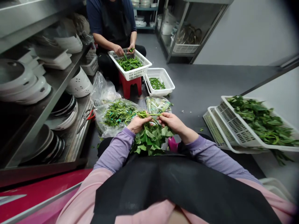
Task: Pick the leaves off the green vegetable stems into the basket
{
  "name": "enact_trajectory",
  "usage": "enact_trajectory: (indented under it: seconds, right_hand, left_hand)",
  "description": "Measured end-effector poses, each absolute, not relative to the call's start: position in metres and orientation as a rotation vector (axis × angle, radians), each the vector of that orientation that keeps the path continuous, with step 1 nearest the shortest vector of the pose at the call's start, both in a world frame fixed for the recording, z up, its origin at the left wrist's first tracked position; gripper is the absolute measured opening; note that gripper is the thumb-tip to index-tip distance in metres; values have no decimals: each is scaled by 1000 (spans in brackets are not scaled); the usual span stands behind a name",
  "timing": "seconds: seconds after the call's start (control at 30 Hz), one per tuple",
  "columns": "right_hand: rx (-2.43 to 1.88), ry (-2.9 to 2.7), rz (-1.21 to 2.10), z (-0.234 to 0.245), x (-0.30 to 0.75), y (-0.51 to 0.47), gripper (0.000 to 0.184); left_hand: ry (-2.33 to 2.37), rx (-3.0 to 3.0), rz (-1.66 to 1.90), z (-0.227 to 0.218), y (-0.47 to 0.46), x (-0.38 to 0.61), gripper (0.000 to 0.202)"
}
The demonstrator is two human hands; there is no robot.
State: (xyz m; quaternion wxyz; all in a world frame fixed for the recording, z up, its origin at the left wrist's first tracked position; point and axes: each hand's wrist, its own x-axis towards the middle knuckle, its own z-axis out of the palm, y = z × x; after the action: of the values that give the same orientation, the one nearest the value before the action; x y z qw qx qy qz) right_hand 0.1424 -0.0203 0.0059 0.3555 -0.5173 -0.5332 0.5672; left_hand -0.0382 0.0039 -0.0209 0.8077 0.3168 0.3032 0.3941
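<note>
My left hand (138,123) is closed around a bunch of leafy greens (150,138), whose leaves hang down over my lap. Pinched at the stem end of the same bunch is my right hand (171,122), thumb and forefinger together on a thin green stem (153,114). The stems run sideways between both hands. Just beyond them on the floor lies an open plastic bag with cut green stems (116,113). To its right is another clear bag of stems (157,105), partly hidden behind my hands.
A co-worker (114,31) handles green peppers over a white basket (130,74) on a red stool (130,87). Another basket (171,84) holds more peppers. Stacked baskets (243,124) of leafy greens stand right. Red-handled scissors (86,119) lie on the left dish shelf (70,137).
</note>
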Motion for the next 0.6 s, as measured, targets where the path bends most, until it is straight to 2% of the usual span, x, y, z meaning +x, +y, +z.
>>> enact_trajectory:
  seconds: [0.07,0.27,0.4,0.5,0.6]
  right_hand:
    - [-1299,-1284,1551,4,143,-21,31]
    - [-1241,-1118,1394,-6,146,-23,29]
    - [-1147,-1134,1635,-8,140,-26,31]
    - [-1128,-1123,1686,-8,136,-29,31]
    - [-1134,-1171,1727,-6,139,-29,35]
  left_hand:
    - [610,670,791,-18,5,-44,33]
    - [536,661,758,-14,8,-50,31]
    - [613,690,720,-14,9,-50,27]
    - [636,743,757,-11,10,-55,25]
    - [637,780,800,-9,13,-60,33]
